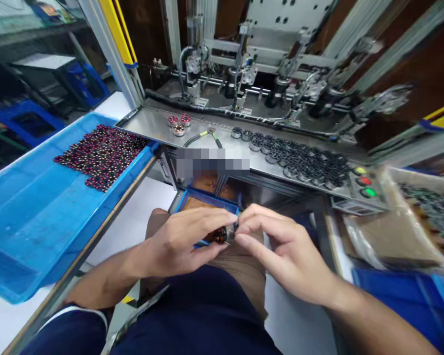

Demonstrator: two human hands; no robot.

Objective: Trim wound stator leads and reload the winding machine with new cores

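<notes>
My left hand (181,239) holds a small round copper-wound motor stator (219,235) above my lap, gripped between thumb and fingers. The stator is dark, with copper-coloured coils on the side that shows. Close to its right side is my right hand (288,251), thumb and fingertips pinched together. Whatever lies between those fingertips, if anything, is too small or hidden to make out. Beyond the hands, wire cutters (211,131) with green and black handles lie on the metal ledge (148,121). Three red-and-copper stators (178,129) stand to the left of them.
Several dark ring-shaped parts (299,160) crowd the ledge's right half, beside the lit buttons (366,181). A blue tray (22,236) on the left holds many stators. Machine fixtures (240,84) stand behind the ledge. A carton (403,241) with metal parts is at right.
</notes>
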